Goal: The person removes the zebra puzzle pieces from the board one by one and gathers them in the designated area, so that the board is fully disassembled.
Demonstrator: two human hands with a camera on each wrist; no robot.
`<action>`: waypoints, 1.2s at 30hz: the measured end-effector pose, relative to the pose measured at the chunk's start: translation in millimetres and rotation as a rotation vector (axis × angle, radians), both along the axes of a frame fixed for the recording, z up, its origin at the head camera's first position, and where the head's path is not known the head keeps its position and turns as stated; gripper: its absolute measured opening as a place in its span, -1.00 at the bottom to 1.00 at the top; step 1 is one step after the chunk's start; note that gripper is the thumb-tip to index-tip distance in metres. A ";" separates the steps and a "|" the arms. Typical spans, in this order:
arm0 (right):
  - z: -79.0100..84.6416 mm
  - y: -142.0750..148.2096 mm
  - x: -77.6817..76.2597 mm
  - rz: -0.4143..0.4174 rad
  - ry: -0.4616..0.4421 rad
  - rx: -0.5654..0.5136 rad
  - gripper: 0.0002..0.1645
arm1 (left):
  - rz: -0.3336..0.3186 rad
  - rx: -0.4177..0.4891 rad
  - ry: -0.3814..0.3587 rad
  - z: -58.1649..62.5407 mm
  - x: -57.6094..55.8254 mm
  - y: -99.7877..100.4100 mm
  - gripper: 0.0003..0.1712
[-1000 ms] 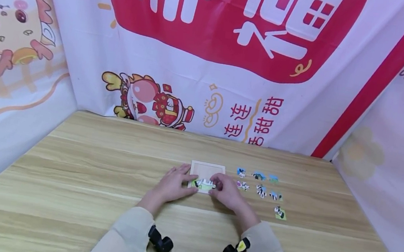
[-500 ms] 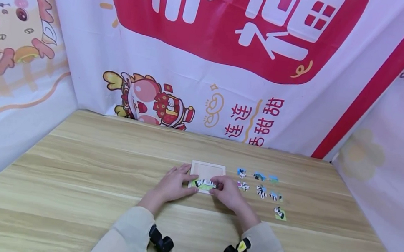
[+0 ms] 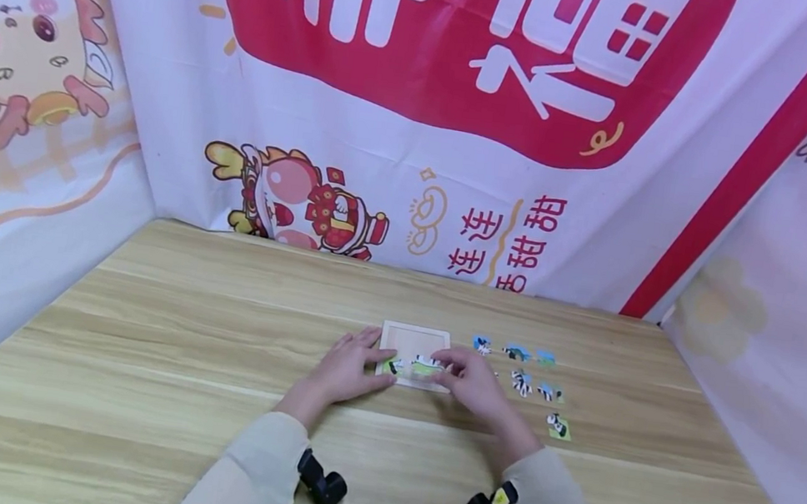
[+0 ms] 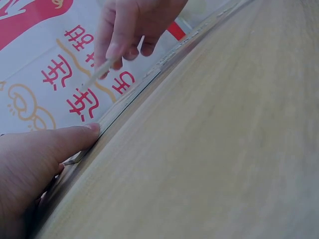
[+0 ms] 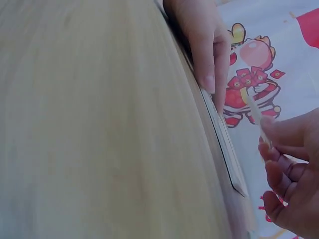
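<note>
A shallow square wooden puzzle tray (image 3: 414, 337) lies on the table. My left hand (image 3: 343, 371) rests at its left side, with the thumb and a straight finger pressing on its edge and lower left corner. Between them a green and white puzzle piece (image 3: 394, 364) shows in that corner, partly covered. My right hand (image 3: 475, 387) pinches another green and white puzzle piece (image 3: 425, 368) between thumb and fingers. In the right wrist view this held piece (image 5: 255, 110) is tilted and raised above the tray; the left wrist view shows it edge-on.
Right of the tray, loose puzzle pieces with black-and-white animals lie in rough rows, among them a zebra-striped piece (image 3: 521, 382) and a panda piece (image 3: 558, 426). One is mostly behind my right hand. A printed cloth (image 3: 417, 144) hangs behind the wooden table (image 3: 212, 329).
My right hand has moved right and lifted its puzzle piece away from the one in the tray's corner, opening a gap between them. My left hand has stayed in place.
</note>
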State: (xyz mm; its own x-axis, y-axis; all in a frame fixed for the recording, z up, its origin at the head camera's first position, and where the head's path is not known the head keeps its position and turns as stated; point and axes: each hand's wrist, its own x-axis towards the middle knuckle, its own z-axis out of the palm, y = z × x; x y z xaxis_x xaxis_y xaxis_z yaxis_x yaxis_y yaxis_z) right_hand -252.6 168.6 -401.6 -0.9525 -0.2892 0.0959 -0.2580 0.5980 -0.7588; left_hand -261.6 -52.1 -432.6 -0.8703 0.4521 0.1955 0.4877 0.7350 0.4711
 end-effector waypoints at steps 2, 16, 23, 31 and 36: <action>5.9 6.4 2.6 -0.013 -0.008 0.018 -0.69 | 0.000 0.003 0.000 0.1 -0.1 0.0 -0.42; 24.8 62.4 21.7 0.034 0.095 0.014 -0.69 | -0.004 0.027 0.015 0.7 0.5 -0.3 -0.44; 25.4 90.2 30.6 -0.009 0.099 0.004 -0.69 | 0.000 0.022 0.006 -0.4 0.2 0.5 -0.43; 22.5 118.4 38.4 -0.035 0.064 0.015 -0.64 | -0.003 0.035 0.011 -0.1 0.9 0.8 -0.45; 15.5 131.5 41.5 -0.029 0.055 -0.008 -0.63 | -0.005 0.037 0.017 -0.4 0.8 0.5 -0.45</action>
